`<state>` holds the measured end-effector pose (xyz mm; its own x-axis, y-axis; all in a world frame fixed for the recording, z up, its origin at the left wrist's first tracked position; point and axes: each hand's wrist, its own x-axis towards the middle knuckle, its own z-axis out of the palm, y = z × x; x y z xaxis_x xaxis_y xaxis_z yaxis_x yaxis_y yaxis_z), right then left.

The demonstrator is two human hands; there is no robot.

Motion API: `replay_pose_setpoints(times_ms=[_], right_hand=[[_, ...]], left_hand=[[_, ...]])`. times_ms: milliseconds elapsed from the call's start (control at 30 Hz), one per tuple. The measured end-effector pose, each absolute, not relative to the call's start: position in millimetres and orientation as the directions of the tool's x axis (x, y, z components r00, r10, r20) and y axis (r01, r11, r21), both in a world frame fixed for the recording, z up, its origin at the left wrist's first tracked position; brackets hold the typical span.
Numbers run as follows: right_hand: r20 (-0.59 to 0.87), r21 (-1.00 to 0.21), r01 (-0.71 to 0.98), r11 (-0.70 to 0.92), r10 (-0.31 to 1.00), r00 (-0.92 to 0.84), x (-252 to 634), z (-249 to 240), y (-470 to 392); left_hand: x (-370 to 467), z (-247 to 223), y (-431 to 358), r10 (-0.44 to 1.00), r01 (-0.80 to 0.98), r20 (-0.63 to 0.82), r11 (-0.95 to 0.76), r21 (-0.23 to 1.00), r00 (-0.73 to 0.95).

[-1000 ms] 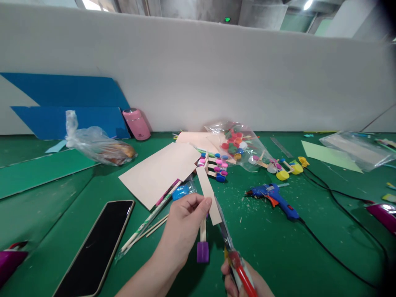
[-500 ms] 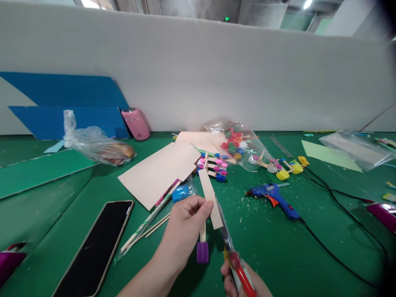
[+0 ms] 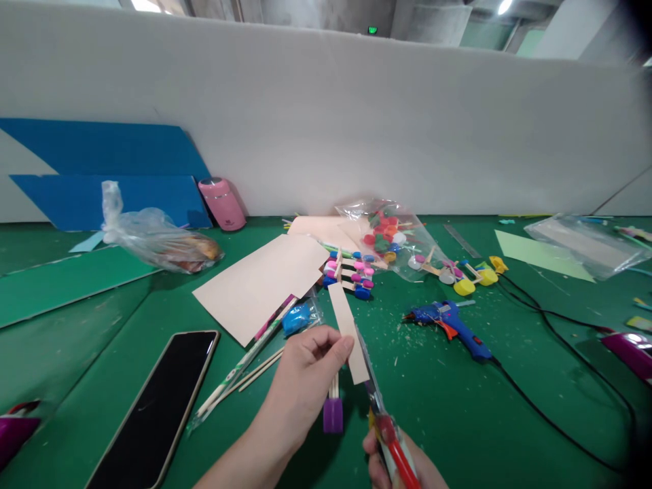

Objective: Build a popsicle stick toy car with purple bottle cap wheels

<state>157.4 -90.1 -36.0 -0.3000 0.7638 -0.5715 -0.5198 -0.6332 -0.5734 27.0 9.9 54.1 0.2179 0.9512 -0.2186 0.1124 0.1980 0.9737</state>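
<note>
Paper strip [image 3: 345, 316]: held above the green surface [image 3: 432, 401], slanted, upper end leaning left. Left hand [image 3: 305, 384]: thumb and forefinger pinched together on the strip, partway along it. Right hand [image 3: 425, 468]: curled round the red handle of the scissors [image 3: 400, 451], partly cut off by the lower edge of view. Blades lie along the strip's right side; contact cannot be told. Purple block [image 3: 333, 415] with thin sticks [image 3: 333, 387] below, between the hands. Glue gun [image 3: 453, 322] to the right; large paper sheet [image 3: 259, 285] and phone [image 3: 157, 407] to the left.
</note>
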Motion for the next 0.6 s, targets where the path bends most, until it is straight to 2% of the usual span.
replay_pose_setpoints(times_ms=[167,400,600], right_hand=[[-0.623,-0.474,-0.559,-0.680,0.708,-0.332,155.6,-36.5,-87.1],[-0.631,-0.472,-0.547,-0.691,0.698,-0.338,157.6,-40.6,-88.1],[-0.605,-0.516,-0.516,-0.683,0.717,-0.344,158.7,-39.8,-89.2]], left_hand=[[27.6,53.1,8.6,0.942,0.124,-0.225,0.200,0.972,0.249],[26.6,55.1,8.4,0.938,0.131,-0.235,0.207,0.970,0.254],[26.3,56.4,8.6,0.931,0.167,-0.250,0.212,0.963,0.265]])
